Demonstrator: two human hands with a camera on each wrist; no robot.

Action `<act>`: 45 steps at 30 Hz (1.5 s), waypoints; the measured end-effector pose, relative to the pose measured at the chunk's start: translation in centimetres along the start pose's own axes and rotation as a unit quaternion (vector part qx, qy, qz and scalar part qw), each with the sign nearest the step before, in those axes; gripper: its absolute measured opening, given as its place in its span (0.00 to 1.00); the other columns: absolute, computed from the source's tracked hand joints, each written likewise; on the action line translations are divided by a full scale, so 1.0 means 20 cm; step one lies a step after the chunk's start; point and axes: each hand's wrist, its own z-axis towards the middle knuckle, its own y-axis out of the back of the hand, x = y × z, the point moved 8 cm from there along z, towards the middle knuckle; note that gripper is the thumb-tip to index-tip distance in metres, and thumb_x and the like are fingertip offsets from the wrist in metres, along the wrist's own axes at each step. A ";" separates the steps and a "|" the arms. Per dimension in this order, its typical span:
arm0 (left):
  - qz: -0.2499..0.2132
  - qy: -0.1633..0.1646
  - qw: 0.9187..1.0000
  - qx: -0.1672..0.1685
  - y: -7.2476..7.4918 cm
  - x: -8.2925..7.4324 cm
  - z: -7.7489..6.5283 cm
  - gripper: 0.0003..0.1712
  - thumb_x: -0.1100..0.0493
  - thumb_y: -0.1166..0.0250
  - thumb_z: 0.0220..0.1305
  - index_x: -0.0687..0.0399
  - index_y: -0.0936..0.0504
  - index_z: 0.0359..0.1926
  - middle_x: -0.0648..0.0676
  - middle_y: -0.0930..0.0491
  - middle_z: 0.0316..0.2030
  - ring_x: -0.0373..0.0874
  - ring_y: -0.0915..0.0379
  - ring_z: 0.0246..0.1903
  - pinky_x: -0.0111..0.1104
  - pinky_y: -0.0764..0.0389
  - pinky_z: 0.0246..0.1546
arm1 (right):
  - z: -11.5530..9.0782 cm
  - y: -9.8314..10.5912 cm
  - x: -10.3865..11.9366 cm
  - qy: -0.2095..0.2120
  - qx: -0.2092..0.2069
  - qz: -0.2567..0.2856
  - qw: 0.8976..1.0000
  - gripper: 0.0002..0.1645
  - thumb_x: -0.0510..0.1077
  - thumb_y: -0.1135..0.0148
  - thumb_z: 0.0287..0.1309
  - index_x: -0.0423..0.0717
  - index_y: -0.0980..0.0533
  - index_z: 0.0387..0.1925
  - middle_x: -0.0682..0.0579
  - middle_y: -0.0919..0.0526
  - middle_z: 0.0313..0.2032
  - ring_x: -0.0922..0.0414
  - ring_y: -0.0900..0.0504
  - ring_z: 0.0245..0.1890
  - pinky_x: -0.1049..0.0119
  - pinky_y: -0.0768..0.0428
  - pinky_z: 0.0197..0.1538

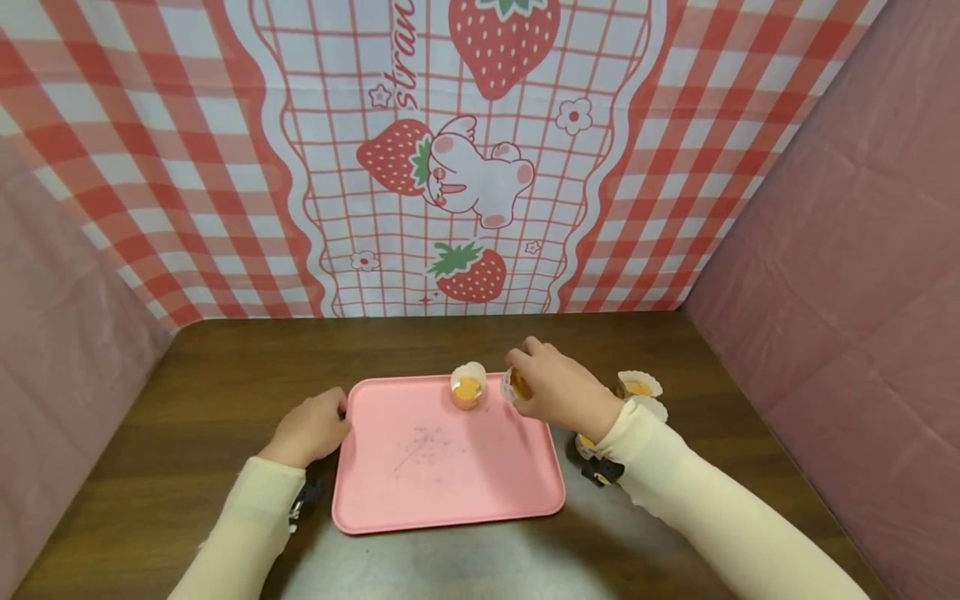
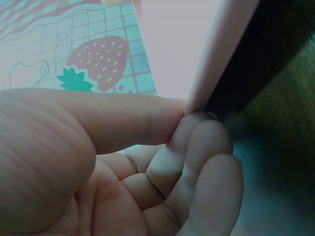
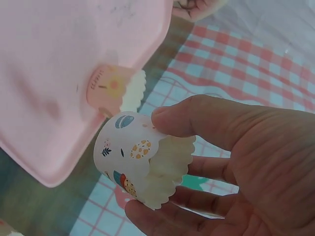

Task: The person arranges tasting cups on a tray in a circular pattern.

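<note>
My left hand point(image 1: 309, 427) is at the left edge of a pink tray point(image 1: 450, 500). In the left wrist view its thumb and index finger pinch the tray's rim point(image 2: 209, 64). Over the tray's far right corner, my right hand point(image 1: 558, 390) holds a white paper baking cup point(image 3: 125, 147) printed with small pictures, thumb on one side and fingers on the other. This cup is tilted in the right wrist view. A pink-orange baking cup point(image 1: 467, 390) with a pale scalloped rim and something yellow inside stands at the tray's far edge.
Right of the tray, partly behind the right sleeve, are more baking cups point(image 1: 639, 387). Dark wooden table point(image 1: 225, 367) surrounds the tray. A strawberry-print cloth point(image 1: 480, 183) hangs behind, with pink cloth point(image 1: 832, 250) along the sides.
</note>
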 end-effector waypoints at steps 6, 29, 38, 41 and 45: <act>0.002 0.000 1.000 -0.001 0.01 0.00 0.00 0.11 0.59 0.38 0.67 0.62 0.21 0.45 0.59 0.17 0.39 0.52 0.26 0.33 0.49 0.24 0.38 | 0.02 -0.09 0.03 0.004 0.016 0.011 1.000 0.27 0.45 0.22 0.53 0.42 0.20 0.53 0.48 0.24 0.40 0.54 0.26 0.36 0.61 0.23 0.37; 0.001 0.003 1.000 0.001 0.01 0.00 0.00 0.10 0.60 0.39 0.66 0.60 0.21 0.45 0.59 0.17 0.40 0.53 0.25 0.34 0.50 0.24 0.39 | 0.09 -0.25 0.04 -0.010 0.074 0.016 0.997 0.27 0.48 0.23 0.54 0.42 0.19 0.54 0.49 0.24 0.39 0.54 0.25 0.34 0.58 0.21 0.38; -0.001 0.006 1.000 0.002 0.01 0.00 0.00 0.09 0.60 0.38 0.66 0.60 0.21 0.44 0.59 0.16 0.41 0.53 0.25 0.34 0.50 0.23 0.40 | 0.12 -0.28 0.02 -0.011 0.093 0.015 0.996 0.29 0.48 0.23 0.53 0.42 0.19 0.55 0.50 0.24 0.37 0.54 0.26 0.33 0.58 0.23 0.38; -0.001 0.008 1.000 0.002 0.01 0.00 0.00 0.09 0.60 0.38 0.66 0.60 0.21 0.45 0.59 0.16 0.41 0.53 0.25 0.35 0.50 0.23 0.41 | 0.12 -0.29 0.01 -0.014 0.097 0.018 0.995 0.29 0.47 0.23 0.53 0.42 0.20 0.56 0.49 0.23 0.39 0.54 0.25 0.34 0.57 0.23 0.39; -0.001 0.007 1.000 0.001 0.01 0.00 0.00 0.09 0.60 0.38 0.66 0.60 0.21 0.45 0.59 0.16 0.41 0.53 0.24 0.34 0.50 0.23 0.40 | 0.12 -0.30 -0.01 -0.016 0.092 0.024 0.995 0.31 0.46 0.23 0.51 0.41 0.20 0.57 0.48 0.21 0.42 0.54 0.25 0.36 0.57 0.22 0.40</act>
